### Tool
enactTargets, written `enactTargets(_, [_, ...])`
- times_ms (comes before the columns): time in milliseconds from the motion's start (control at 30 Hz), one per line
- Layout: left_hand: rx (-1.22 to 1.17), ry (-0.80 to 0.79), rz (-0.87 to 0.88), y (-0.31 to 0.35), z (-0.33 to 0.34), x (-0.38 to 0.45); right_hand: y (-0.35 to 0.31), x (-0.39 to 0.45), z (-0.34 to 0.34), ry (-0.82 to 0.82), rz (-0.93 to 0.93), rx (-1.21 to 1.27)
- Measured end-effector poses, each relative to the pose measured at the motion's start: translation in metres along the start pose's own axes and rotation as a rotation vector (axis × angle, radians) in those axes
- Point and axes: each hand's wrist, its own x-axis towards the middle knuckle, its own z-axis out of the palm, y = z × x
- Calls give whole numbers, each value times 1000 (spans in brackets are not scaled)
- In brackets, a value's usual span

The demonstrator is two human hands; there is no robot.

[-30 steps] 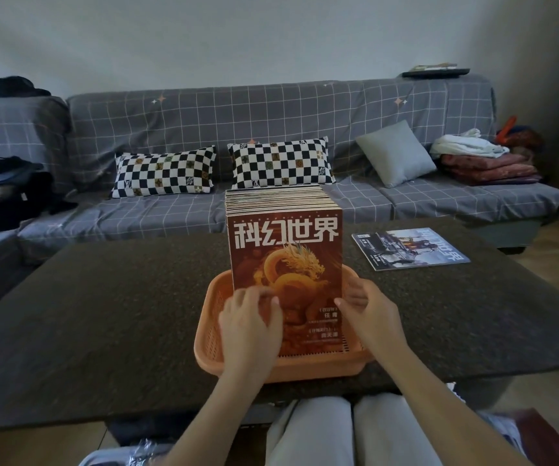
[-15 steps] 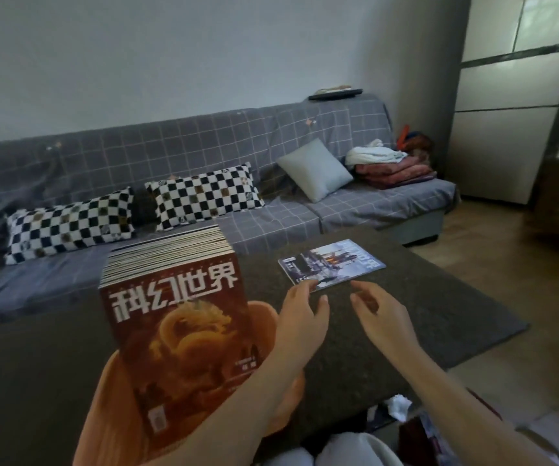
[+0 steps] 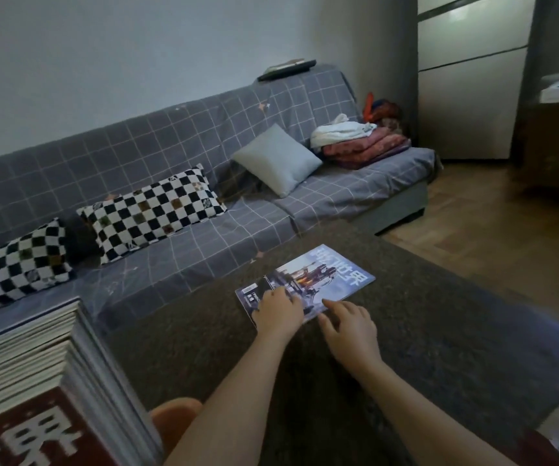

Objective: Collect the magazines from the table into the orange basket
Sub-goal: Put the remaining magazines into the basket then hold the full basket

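Left hand (image 3: 280, 309) is resting palm-down on the near corner of the magazine (image 3: 308, 282), fingers loosely spread. Right hand (image 3: 350, 326) is touching its near edge, fingers relaxed, gripping nothing. One loose magazine is lying flat at frame centre, long axis running lower left to upper right. Bare table (image 3: 439, 314) is surrounding it. Stacked magazines (image 3: 29, 364) are filling the orange basket (image 3: 174, 418), lower left; count unclear.
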Motion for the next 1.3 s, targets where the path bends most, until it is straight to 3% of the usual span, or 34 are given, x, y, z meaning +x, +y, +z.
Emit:
enactTargets(167, [120, -107, -42, -20, 24, 57, 7, 15, 30, 41, -26, -249])
enactTargets(367, [207, -15, -16, -34, 31, 96, 10, 15, 37, 44, 1, -314])
enactTargets(533, [252, 15, -26, -27, 28, 90, 6, 15, 35, 63, 59, -308])
enactTargets(667, [245, -52, -97, -10, 12, 57, -2, 8, 23, 32, 197, -306])
enactTargets(833, [-48, -144, -170, -6, -4, 0, 11, -16, -12, -4, 248, -310])
enactTargets(967, [-388, -117, -215, 4, -8, -58, 24, -45, -41, -26, 269, -273])
enactTargets(1100, [-623, -47, -143, 13, -19, -125, 26, -85, -71, 10, 339, -125])
enactTargets(1300, [-850, 63, 51, 12, -62, -198, 14, -130, -112, 58, 446, 620])
